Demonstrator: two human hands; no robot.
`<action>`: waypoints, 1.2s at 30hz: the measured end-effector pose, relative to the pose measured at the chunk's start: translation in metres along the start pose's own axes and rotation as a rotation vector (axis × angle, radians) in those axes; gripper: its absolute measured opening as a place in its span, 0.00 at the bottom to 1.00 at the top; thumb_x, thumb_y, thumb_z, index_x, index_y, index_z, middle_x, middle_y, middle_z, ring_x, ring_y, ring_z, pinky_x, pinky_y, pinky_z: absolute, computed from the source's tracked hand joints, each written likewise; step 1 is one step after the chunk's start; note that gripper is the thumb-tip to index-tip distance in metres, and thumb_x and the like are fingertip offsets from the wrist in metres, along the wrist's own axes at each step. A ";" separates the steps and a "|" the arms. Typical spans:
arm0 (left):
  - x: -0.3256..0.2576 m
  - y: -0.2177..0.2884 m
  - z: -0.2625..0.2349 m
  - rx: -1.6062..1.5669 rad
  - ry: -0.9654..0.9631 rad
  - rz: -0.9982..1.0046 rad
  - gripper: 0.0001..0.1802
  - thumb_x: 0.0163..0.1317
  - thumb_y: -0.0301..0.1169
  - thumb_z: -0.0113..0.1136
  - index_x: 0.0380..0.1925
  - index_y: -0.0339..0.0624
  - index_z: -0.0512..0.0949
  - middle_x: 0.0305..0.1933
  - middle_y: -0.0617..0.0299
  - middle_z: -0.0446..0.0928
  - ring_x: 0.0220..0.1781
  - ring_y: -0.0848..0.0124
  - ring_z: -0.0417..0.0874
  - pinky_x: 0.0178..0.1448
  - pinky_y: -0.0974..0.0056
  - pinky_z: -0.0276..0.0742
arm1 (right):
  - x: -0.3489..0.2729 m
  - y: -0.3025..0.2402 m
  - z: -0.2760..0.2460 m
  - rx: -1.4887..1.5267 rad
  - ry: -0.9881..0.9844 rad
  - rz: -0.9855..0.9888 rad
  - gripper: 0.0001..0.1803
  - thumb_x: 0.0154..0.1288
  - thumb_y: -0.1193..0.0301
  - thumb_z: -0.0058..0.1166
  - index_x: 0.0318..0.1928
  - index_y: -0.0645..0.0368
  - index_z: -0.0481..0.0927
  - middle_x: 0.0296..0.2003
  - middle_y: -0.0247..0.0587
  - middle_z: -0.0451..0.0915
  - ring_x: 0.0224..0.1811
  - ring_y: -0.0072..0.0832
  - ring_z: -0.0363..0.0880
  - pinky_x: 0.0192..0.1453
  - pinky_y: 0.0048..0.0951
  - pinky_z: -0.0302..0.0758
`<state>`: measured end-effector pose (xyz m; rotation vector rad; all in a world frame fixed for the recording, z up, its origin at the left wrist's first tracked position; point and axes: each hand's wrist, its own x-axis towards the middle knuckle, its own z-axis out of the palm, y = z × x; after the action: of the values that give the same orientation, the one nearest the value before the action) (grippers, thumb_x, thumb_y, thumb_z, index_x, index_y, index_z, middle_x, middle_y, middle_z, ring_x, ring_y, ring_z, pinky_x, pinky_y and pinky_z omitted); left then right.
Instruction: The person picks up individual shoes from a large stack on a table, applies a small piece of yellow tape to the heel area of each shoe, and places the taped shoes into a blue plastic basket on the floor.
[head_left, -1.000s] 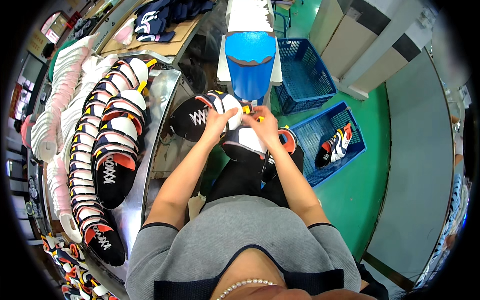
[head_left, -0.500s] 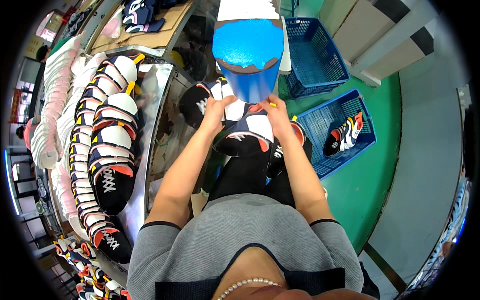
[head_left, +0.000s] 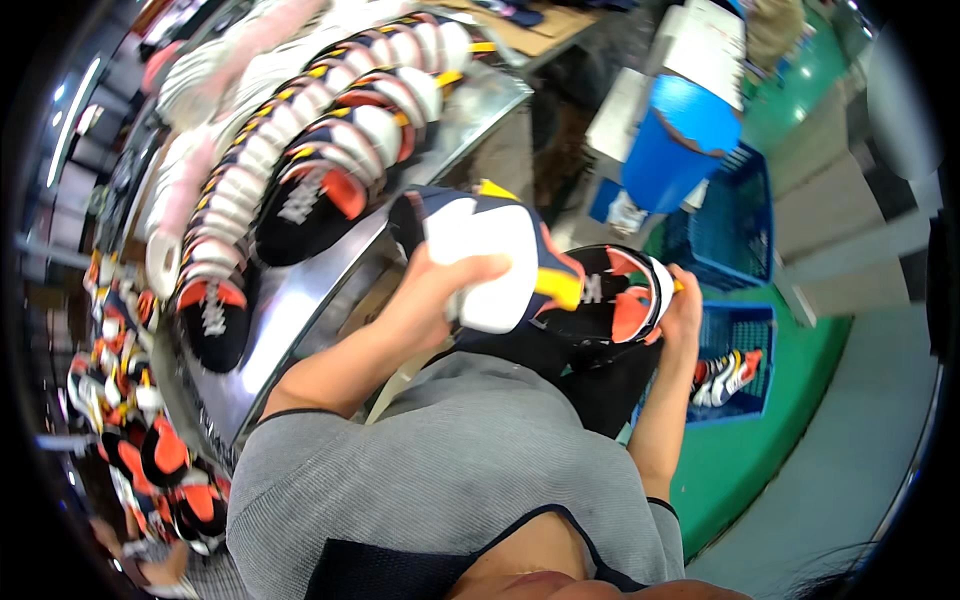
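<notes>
My left hand [head_left: 430,290] is closed on a shoe upper [head_left: 480,235] with white panels, navy edging and a yellow tab. This upper is turned on its side in front of my chest. To its right, my right hand [head_left: 684,310] grips the heel end of a second shoe upper [head_left: 632,312], black with a coral lining and pale laces. The two uppers meet or overlap in the middle; whether they are joined, I cannot tell. Beyond my hands stands a blue machine head [head_left: 668,165], apart from both uppers.
Nested rows of shoe uppers [head_left: 345,150] lie on a metal table [head_left: 325,285] at left, before stacked white-pink pieces [head_left: 215,90]. At right, a blue basket [head_left: 768,330] holds a shoe upper [head_left: 730,378]; another blue basket [head_left: 755,215] stands behind. More uppers [head_left: 185,480] are piled at lower left.
My view has swung left. Both hands have come away from the blue machine, nearer my body, and are further apart. The left one now holds a shoe upper near the table's edge.
</notes>
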<state>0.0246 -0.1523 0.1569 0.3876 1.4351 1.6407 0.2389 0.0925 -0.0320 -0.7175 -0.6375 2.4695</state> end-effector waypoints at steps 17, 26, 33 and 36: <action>0.080 -0.015 -0.231 0.535 0.633 0.597 0.24 0.53 0.37 0.67 0.45 0.29 0.76 0.46 0.56 0.77 0.47 0.71 0.76 0.54 0.67 0.69 | -0.025 0.098 0.109 -0.623 0.044 -0.420 0.08 0.63 0.72 0.56 0.41 0.61 0.77 0.39 0.32 0.77 0.41 0.16 0.71 0.46 0.18 0.65; -0.001 -0.056 -0.206 0.913 0.918 0.907 0.30 0.54 0.28 0.64 0.56 0.31 0.65 0.53 0.56 0.69 0.49 0.69 0.70 0.57 0.67 0.64 | -0.021 0.085 0.089 -0.533 0.212 -0.424 0.08 0.63 0.71 0.57 0.39 0.63 0.77 0.25 0.28 0.74 0.22 0.12 0.66 0.25 0.16 0.61; 0.039 -0.105 -0.042 0.669 -0.291 0.381 0.23 0.60 0.35 0.58 0.54 0.39 0.70 0.47 0.61 0.72 0.40 0.77 0.70 0.46 0.72 0.67 | 0.000 0.081 0.085 -0.301 0.133 -0.373 0.07 0.64 0.72 0.55 0.39 0.63 0.76 0.25 0.32 0.74 0.22 0.17 0.70 0.26 0.18 0.65; 0.108 -0.112 0.013 0.139 -0.342 -0.033 0.27 0.60 0.38 0.61 0.55 0.36 0.66 0.49 0.61 0.74 0.53 0.73 0.74 0.57 0.69 0.67 | 0.014 0.070 0.062 -0.201 0.133 -0.390 0.06 0.64 0.73 0.55 0.39 0.62 0.76 0.27 0.32 0.75 0.24 0.18 0.71 0.28 0.19 0.68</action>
<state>0.0203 -0.0687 0.0249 0.6850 1.2896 1.3731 0.1695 0.0285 -0.0290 -0.7448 -0.8898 2.0040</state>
